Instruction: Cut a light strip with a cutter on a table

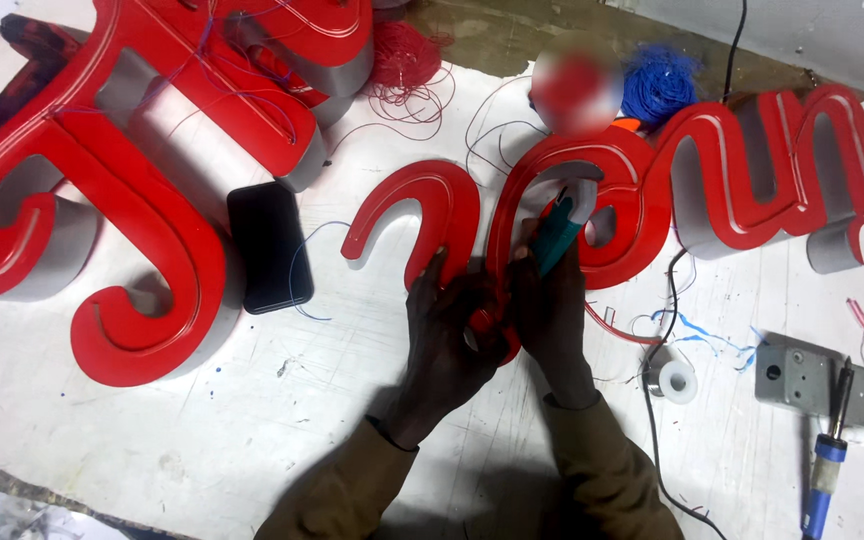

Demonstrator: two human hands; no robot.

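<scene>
Both hands meet over the lower end of a glossy red plastic channel sign letter with curling strokes (562, 215), which lies flat on the scuffed white worktable (282, 420) directly ahead of them. The left hand (449, 325) is spread, fingers pressing the letter's bottom curve from the left; it steadies rather than closes around anything. The right hand (549, 300) is clenched on a teal-handled tool (560, 235) whose pale tip points up and away along the letter's stroke. The letter's long axis runs from the hands upward and to the right, so the right hand sits nearer the body of the letter, the left nearer its loose hooked end. To the left of the left hand lies a flat black phone (269, 247), and further left a much larger red sign letter (122, 230). To the right of the right hand sit a white tape roll (676, 380), a blue-handled soldering iron (830, 450) and a grey metal bracket (814, 378). Beyond the hands, a bundle of blue wire (660, 82) rests near tangled red wire (407, 62).
</scene>
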